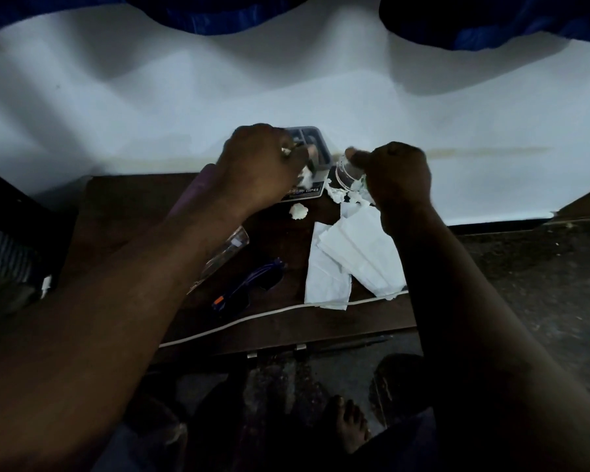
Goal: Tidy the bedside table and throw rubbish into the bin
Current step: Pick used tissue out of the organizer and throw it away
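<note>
Bedside table, dark wood, centre frame. Flat white tissues, centre right: light, limp, best pinched at an edge. Left hand clenched on white scraps, upper centre; right hand grasping a clear jar, smooth and probably fragile. Crumpled tissue ball lies between them.
</note>
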`<state>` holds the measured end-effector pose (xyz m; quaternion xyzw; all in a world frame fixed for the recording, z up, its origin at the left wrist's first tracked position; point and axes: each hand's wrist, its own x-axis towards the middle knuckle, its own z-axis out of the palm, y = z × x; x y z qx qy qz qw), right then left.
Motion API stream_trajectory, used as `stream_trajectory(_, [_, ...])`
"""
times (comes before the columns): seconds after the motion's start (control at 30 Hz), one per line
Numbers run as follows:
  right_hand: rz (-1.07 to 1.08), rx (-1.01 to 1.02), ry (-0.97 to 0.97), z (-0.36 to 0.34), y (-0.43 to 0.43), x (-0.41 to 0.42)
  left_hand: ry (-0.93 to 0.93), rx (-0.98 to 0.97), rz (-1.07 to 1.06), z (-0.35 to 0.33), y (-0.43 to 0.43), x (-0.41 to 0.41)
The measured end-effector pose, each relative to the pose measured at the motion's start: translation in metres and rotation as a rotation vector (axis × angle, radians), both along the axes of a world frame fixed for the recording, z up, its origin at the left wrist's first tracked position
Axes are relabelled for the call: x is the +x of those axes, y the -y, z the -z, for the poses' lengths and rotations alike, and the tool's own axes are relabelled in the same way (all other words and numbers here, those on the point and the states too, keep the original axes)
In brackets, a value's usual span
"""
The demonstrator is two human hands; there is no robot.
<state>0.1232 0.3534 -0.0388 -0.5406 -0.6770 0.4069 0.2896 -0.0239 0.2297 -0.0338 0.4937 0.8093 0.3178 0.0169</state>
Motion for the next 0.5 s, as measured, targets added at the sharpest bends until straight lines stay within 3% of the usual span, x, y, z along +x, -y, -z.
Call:
stream_trajectory(0.13, [-0.147,0.021,0.199,0.013,0.013,-0.011,0.046,0.02,-0.031,-0.004,0.005,-0.006])
stream_trajectory(0.33, [-0.336,-0.082,0.293,0.025,0.024,-0.027,0.192,0.064,-0.005,-0.002,0.013,-0.013])
stream_trajectory(0.5, [-0.512,0.049,0.55,0.032,0.035,-0.037,0.22,0.047,-0.004,0.0,0.018,-0.02])
